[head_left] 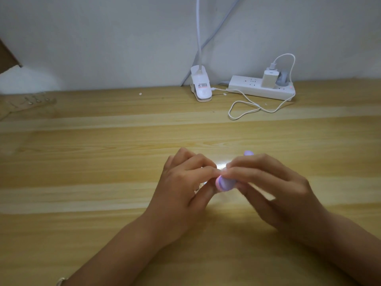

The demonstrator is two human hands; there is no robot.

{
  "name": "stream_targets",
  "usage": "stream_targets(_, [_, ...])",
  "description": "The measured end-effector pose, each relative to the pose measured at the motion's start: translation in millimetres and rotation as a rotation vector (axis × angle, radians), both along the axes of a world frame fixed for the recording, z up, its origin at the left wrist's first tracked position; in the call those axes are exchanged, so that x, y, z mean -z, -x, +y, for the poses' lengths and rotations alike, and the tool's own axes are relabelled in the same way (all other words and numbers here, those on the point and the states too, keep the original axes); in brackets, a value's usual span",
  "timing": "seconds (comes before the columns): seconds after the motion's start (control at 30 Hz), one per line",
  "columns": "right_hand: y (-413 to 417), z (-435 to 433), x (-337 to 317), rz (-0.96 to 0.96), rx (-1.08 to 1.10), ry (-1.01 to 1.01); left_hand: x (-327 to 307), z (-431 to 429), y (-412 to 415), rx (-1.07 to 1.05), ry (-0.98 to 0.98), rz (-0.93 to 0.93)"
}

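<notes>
We look down on a pale wooden desk [92, 162] with long grain stripes, set against a plain grey-white wall [103, 38]. At its back edge stands a white clip lamp [201, 89], its neck rising out of view. Just right of the lamp lies a white power strip [245, 86] bearing a white charger [269, 79] and a grey plug [282, 78]. A white cable [243, 107] loops over the wood. A brown cardboard corner [7, 56] shows far left.

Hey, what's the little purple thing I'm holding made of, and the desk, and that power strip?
The purple thing is likely plastic, smooth and matt, with a pink end. It is blurred and partly covered, so I'm unsure. The desk looks like wood or wood-look laminate, with pale grain stripes and a soft sheen. The power strip looks like hard white plastic, with a smooth moulded body.
</notes>
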State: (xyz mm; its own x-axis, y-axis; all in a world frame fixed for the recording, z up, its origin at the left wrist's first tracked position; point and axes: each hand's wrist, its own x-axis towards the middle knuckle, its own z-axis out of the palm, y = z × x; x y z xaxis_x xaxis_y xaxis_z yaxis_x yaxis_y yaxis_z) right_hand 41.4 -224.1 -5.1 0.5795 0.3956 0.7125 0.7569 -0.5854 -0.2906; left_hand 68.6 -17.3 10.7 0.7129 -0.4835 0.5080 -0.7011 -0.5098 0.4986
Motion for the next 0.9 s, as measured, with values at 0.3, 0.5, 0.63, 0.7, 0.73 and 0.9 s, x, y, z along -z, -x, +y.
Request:
stream_targets(0.3, [1,-1,1,-0.021,-0.028,0.004,2,-1,0,0.037,0.092,0.103])
stream_targets(0.5, [-5,-9,-6,-0.008,0.014,-0.015,0,-4,0,0.049,0.162,0.184])
stream_targets(0.63, [4,5,-1,-0.051,-0.022,0.035,2,-1,-1,0.084,0.195,0.218])
stream_targets(0.7, [-2,-4,-5,-0.042,0.007,0.028,0,-2,-1,0.078,0.208,0.237])
stream_targets(0.73, [-5,-7,-7,-0.034,0.029,0.01,0,-3,-1,0.073,0.208,0.247])
stream_targets(0.9, [4,5,-1,-0.051,-0.014,0.0,1,-1,-1,0.096,0.249,0.289])
